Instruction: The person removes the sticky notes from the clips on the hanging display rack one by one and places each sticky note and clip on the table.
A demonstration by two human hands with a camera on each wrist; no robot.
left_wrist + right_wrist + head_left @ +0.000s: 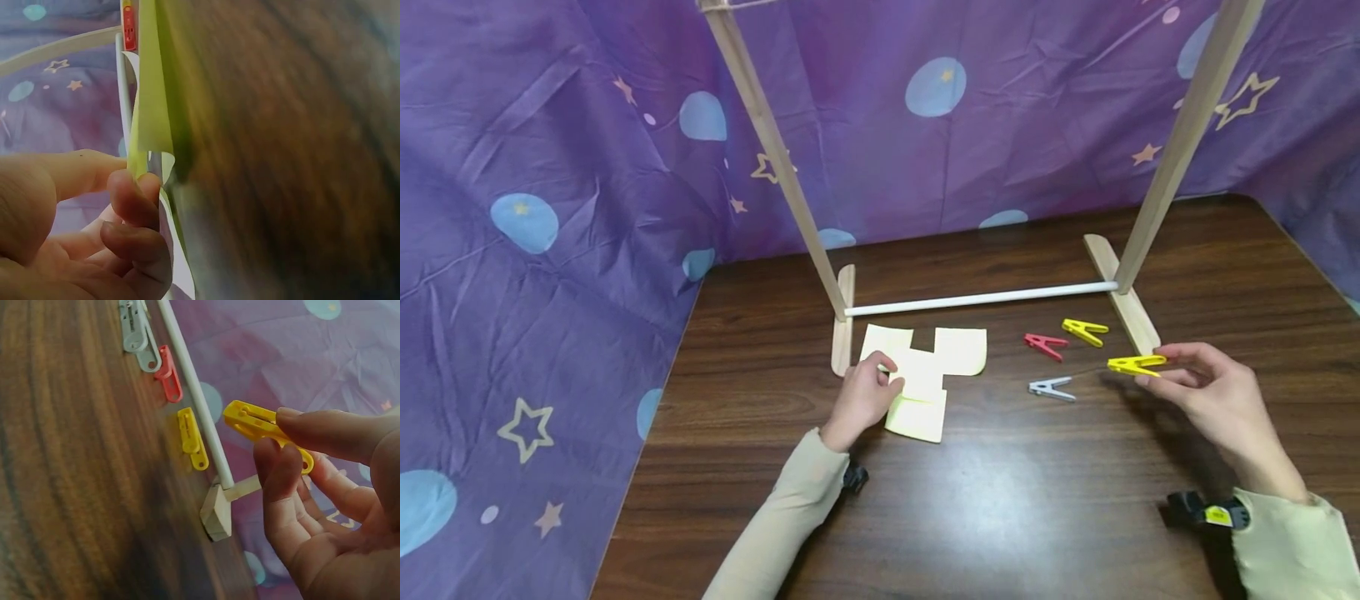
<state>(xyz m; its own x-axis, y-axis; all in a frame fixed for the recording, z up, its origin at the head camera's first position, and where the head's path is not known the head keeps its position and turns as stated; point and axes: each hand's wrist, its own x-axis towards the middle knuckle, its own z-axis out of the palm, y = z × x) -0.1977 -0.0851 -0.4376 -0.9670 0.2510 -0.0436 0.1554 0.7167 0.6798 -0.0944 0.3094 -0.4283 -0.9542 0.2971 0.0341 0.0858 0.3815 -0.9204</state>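
Observation:
My left hand [867, 398] pinches the edge of a pale yellow sticky note [921, 371] between thumb and fingers, and in the left wrist view the note [153, 81] stands out from the fingertips. Around and under it in the head view lie more notes: one at the right [962, 350], one nearer me [917, 421] and one at the far left [887, 336]. With thumb and fingers, my right hand [1217, 400] holds a yellow clothespin [253, 420] by its handle end, its nose pointing left. Three clothespins lie close by: yellow [1078, 330], red [1043, 343] and grey [1051, 388].
Behind the notes stands a wooden frame with a left post [775, 158], a right post [1180, 158] and a white rod [977, 298] low between them. Its feet [842, 350] rest on the dark wooden table [985, 517]. A purple patterned cloth [865, 108] hangs behind.

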